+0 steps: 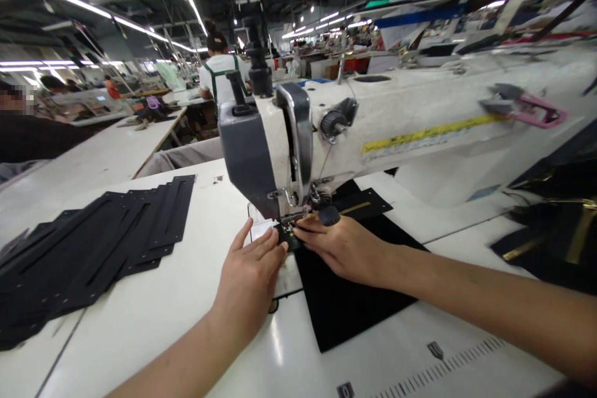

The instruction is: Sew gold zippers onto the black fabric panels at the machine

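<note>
A white industrial sewing machine (pixel 410 118) stands on the white table (pixel 158 298). A black fabric piece (pixel 345 305) lies under its presser foot (pixel 291 221). My left hand (pixel 249 277) lies flat with fingers stretched out, pressing the fabric's left edge beside the foot. My right hand (pixel 342 245) rests on the fabric just right of the foot, its fingertips pinched together on the fabric at the needle.
A stack of black cut pieces with slots (pixel 93 249) is fanned out on the table at left. More black pieces with gold strips (pixel 559 236) lie at right. A person in a white top (pixel 219 78) sits at a far table; pink scissors (pixel 536 109) rest on the machine.
</note>
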`<state>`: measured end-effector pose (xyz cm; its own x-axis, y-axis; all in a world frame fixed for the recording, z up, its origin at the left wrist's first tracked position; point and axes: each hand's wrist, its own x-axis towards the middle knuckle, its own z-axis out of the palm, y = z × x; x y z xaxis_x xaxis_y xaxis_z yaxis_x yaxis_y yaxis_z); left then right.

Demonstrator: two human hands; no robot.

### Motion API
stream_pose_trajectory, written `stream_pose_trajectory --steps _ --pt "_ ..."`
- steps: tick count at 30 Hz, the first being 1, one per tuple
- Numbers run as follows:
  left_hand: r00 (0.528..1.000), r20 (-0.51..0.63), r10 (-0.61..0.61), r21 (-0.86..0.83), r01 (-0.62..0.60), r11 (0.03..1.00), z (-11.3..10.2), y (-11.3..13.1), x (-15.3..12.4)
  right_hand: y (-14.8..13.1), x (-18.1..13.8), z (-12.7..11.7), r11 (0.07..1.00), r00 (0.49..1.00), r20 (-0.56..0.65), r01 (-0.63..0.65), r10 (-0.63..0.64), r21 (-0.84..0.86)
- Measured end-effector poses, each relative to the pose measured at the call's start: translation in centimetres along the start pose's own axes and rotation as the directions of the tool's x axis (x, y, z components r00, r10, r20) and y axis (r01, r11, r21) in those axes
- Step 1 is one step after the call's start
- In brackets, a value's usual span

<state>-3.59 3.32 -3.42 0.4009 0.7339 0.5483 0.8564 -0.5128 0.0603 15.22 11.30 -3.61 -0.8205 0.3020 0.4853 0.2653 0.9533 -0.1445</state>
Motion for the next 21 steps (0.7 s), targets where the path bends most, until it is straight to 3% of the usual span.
stream_pose_trajectory --steps 21 --pt "0.994 0.062 0.091 0.149 -0.099 0.984 -0.35 -0.18 0.75 -0.29 0.64 -0.07 0.999 0.995 0.094 -0.031 0.033 -0.022"
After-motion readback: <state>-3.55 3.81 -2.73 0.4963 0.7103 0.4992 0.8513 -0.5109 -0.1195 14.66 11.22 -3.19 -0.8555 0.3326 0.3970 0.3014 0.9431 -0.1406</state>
